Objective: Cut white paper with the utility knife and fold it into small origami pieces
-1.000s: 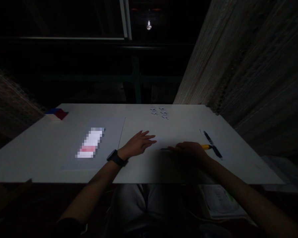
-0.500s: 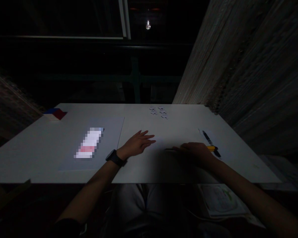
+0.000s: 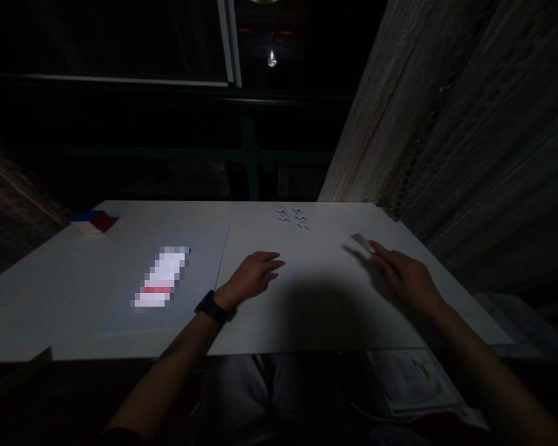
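Pinched only by its near end in the right hand [image 3: 410, 277], the pale strip [image 3: 361, 241], at 2 o'clock over the table [image 3: 251, 232], could twist loose and drop, since the left hand [image 3: 250, 275], loosely spread near the centre, gives no second support.

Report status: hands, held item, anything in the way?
Right hand: grip on a pale flat piece. Left hand: nothing visible in it. Small pieces lie farther back, apart from both hands.
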Motion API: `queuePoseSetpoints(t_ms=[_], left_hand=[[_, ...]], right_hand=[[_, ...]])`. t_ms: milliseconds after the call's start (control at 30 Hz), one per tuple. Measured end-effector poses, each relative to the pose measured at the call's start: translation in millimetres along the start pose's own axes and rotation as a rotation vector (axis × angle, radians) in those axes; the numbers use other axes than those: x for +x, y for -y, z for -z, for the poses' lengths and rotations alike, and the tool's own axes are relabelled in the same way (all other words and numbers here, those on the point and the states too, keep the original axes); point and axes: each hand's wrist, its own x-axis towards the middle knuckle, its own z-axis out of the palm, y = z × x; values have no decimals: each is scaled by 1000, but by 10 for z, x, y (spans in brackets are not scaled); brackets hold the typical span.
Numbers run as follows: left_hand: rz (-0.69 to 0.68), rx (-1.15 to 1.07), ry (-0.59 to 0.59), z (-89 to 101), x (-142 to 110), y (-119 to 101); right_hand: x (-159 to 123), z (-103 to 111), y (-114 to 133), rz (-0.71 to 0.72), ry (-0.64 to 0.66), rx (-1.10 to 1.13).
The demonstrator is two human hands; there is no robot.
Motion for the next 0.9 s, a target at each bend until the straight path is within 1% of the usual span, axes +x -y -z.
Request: queuePoseSetpoints(t_ms=[67, 133, 167, 233, 300, 367, 433, 500, 600, 633, 700, 767, 833, 867, 900], left_hand=[[100, 40, 11, 45, 62, -41], [215, 105, 44, 67, 136, -76], [261, 133, 63, 70, 174, -89], [350, 144, 128, 70, 247, -100], [406, 130, 194, 78, 305, -102], [430, 117, 250, 99, 341, -110], [435, 117, 274, 123, 353, -138], [428, 125, 233, 132, 351, -189], [390, 130, 116, 95, 355, -284], [382, 128, 103, 72, 363, -310], [390, 124, 112, 21, 389, -340], [390, 105, 146, -20, 420, -333], [376, 95, 183, -45, 443, -297], [373, 94, 195, -51, 449, -274], [372, 93, 194, -53, 450, -252]], right_hand=[[33, -36, -229, -223, 13, -105], [63, -128, -395, -337, 113, -174], [76, -183, -444, -361, 153, -193], [97, -285, -479, -389, 192, -219], [110, -354, -459, -403, 205, -235], [114, -387, -430, -408, 223, -243], [111, -396, -417, -394, 233, -249], [104, -389, -420, -377, 215, -249], [107, -349, -399, -376, 140, -252], [113, -328, -367, -387, 99, -257], [134, -287, -239, -401, 0, -236], [161, -266, -20, -375, -76, -106], [197, -284, 266, -313, -74, 161], [219, -311, 419, -290, -23, 300], [245, -347, 566, -256, 63, 438]])
